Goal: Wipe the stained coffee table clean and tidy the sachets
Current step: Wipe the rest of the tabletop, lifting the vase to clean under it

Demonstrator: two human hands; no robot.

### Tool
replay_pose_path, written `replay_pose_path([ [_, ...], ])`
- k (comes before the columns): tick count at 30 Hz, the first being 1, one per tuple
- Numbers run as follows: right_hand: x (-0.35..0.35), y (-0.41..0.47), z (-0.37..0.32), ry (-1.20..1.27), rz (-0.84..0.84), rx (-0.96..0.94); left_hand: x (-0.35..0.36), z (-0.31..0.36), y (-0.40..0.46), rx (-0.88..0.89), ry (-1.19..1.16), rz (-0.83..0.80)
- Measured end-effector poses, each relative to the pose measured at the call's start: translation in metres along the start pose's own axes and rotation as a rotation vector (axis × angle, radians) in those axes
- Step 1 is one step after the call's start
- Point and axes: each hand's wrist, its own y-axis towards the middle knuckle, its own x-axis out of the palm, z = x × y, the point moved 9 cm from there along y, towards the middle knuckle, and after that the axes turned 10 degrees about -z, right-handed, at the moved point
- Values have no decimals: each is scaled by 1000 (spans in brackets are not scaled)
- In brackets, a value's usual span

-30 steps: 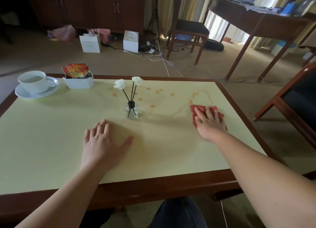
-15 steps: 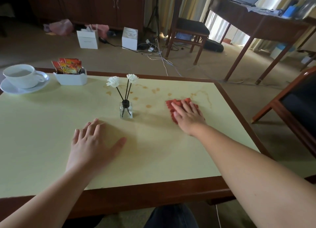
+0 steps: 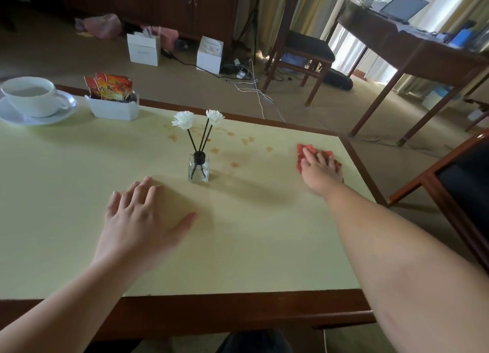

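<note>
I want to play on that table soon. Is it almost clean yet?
Not quite. The right hand is pressing the red cloth flat near the table's right edge, where no stains show now. Brown spots remain behind and beside the flower bottle. The left hand rests flat on the coffee table. The sachets already stand in their white holder.

right hand (image 3: 321,171) | slid red cloth (image 3: 301,154) rightward toward table edge, off stains
</note>
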Motion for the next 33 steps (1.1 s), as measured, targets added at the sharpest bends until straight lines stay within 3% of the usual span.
replay_pose_path([
  [5,8,5,-56,-39,-14,-159,0,-1,1,-7,-17,7],
  [9,3,5,-50,-93,-18,-294,-2,-4,2,-10,-72,10],
  [11,-5,14,-22,-89,-14,-249,-1,-5,2,-9,-79,27],
  [16,-23,38,48,-19,36,69,1,-6,3,-9,-55,48],
  [20,-18,44,30,66,-3,170,-1,-8,3,-23,-73,24],
  [28,15,5,-117,-45,-42,-159,-6,-3,-3,-33,-80,24],
  [33,42,-45,-160,-79,-23,-349,-7,-1,-3,-26,-60,20],
])
